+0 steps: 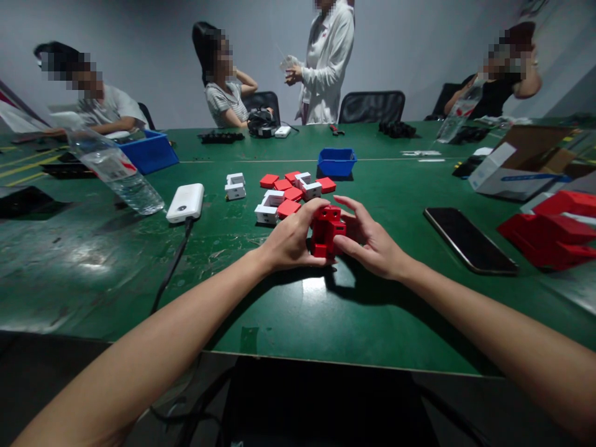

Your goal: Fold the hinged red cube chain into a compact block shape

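Note:
Between my two hands, just above the green table (279, 316), is a red block-shaped plastic part (328, 231) with small holes and a recess. My left hand (294, 237) grips it from the left, thumb and fingers at its top and bottom. From the right, my right hand (372, 242) closes on it, with the thumb across its front; some fingers are hidden behind it. Just beyond lies a loose group of flat red pieces (289, 209) and white notched blocks (267, 214). One more white block (235, 186) stands apart to the left.
A small blue bin (337, 162) stands behind the pieces. Left are a white power bank (186, 202) with a cable and a tilted-looking water bottle (116, 171). To the right lie a phone (469, 241), red objects (549, 233) and an open carton (503, 171). Several people are across the table.

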